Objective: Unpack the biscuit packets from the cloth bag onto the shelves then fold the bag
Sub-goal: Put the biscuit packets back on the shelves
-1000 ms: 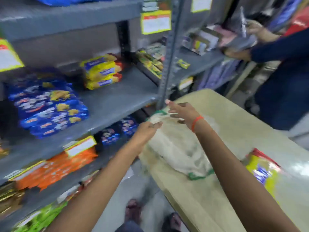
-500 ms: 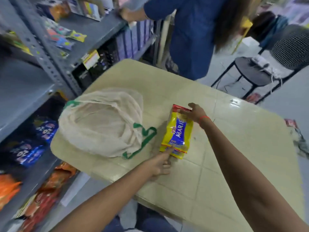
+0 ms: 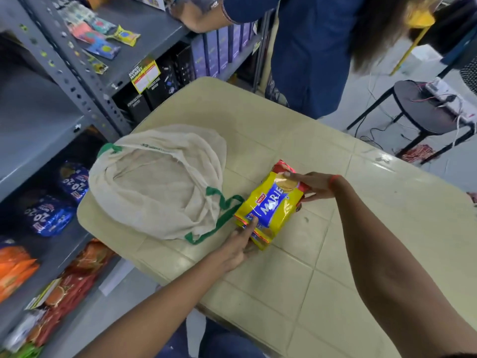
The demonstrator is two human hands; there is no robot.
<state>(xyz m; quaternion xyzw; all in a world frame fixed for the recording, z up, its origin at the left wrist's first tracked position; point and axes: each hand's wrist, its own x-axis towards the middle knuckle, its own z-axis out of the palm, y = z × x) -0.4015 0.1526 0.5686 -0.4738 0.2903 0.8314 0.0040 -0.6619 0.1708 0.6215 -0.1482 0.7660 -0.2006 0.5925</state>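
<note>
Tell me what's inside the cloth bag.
The cloth bag lies slumped on the table, mouth open; only bare cloth shows inside. Folds cover its depths; a packet there would be hidden.

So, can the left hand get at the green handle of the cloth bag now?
Probably yes: the green handle lies uncovered just beside the left hand, but that hand grips the Marie packet.

Both bare arms reach forward from the lower edge of the view, forearms converging. The left hand [image 3: 236,245] pinches the near end of a biscuit packet [image 3: 271,210], with one digit laid straight along its top. The right hand [image 3: 316,186], with a red band [image 3: 334,179] at the wrist, grips the far end, thumb on top and fingers curled beneath.
</note>
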